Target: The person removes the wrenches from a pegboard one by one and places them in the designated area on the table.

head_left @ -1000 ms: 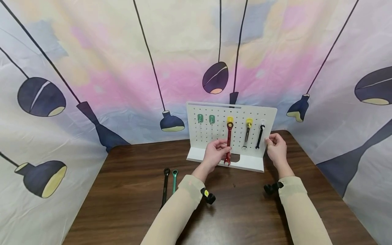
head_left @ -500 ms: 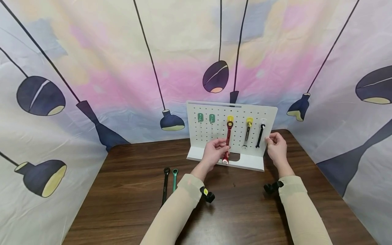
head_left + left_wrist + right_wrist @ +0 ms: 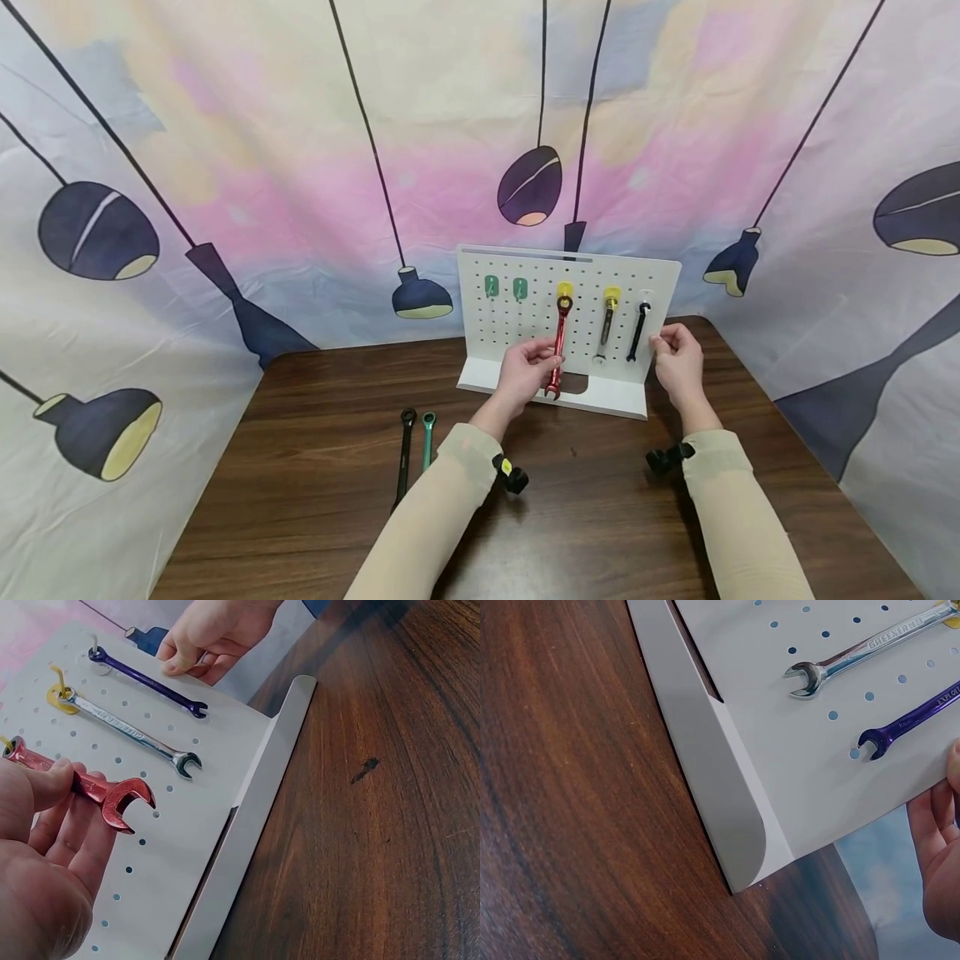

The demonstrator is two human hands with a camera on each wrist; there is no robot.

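A white pegboard (image 3: pixel 480 329) stands upright on the table. My left hand (image 3: pixel 519 377) pinches a red combination wrench (image 3: pixel 88 787) between thumb and fingers, gripping it along its lower shaft. The ring end of that wrench is up at a yellow hook (image 3: pixel 565 289), and its open end points down. At the board's right edge, my right hand (image 3: pixel 679 362) pinches the panel with thumb and fingers. Between the two hands, a chrome wrench (image 3: pixel 124 729) hangs from another yellow hook (image 3: pixel 60 697). To its right a purple wrench (image 3: pixel 146 679) hangs from a clear-backed hook.
Two green hooks (image 3: pixel 491 287) on the board's left part carry nothing. A black wrench (image 3: pixel 405 458) and a green wrench (image 3: pixel 428 437) lie on the brown table (image 3: pixel 315 467), left of my left forearm, which partly covers them. A patterned cloth (image 3: pixel 300 208) hangs behind.
The red wrench's lower end has shifted slightly left and turned in my left hand, while its ring end stays at the yellow hook. My right hand keeps its grip on the pegboard.
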